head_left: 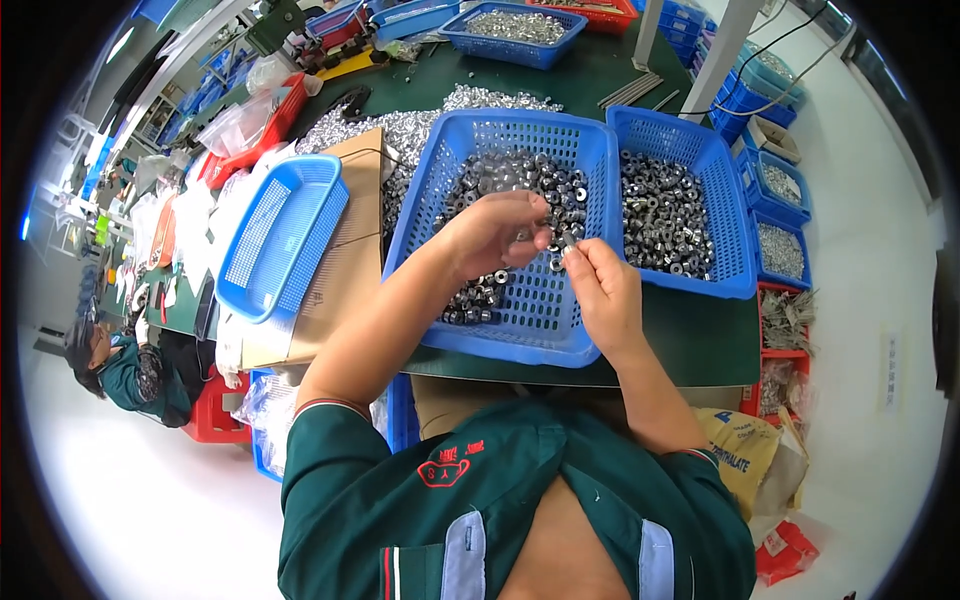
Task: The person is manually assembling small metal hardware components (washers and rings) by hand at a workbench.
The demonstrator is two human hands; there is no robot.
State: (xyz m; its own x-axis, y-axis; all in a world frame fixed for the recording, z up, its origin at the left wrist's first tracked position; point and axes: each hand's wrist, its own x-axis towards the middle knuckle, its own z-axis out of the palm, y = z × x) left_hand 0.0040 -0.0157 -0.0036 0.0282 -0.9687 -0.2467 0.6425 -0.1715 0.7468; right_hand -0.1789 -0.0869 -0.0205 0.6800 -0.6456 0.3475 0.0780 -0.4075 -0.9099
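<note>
Over the front blue basket point(590, 345) both of my hands are held close together. My right hand point(608, 295) pinches a small dark grey metal piece point(570, 240) between thumb and forefinger. Just left of it, my left hand point(495, 235) has its fingers curled inward; what they hold, if anything, is hidden. Below the hands lie many small ring-shaped metal parts point(475, 300), dark and silvery, heaped at the basket's left and far side. Bare perforated bottom shows at its near right.
A second blue basket point(735, 285) of similar metal rings point(665, 215) adjoins on the right. An upright-sided blue basket point(235, 290) rests on cardboard point(330, 270) at left. Loose silvery parts point(400, 130) cover the table point(420, 80) behind. Another person point(140, 375) sits far left.
</note>
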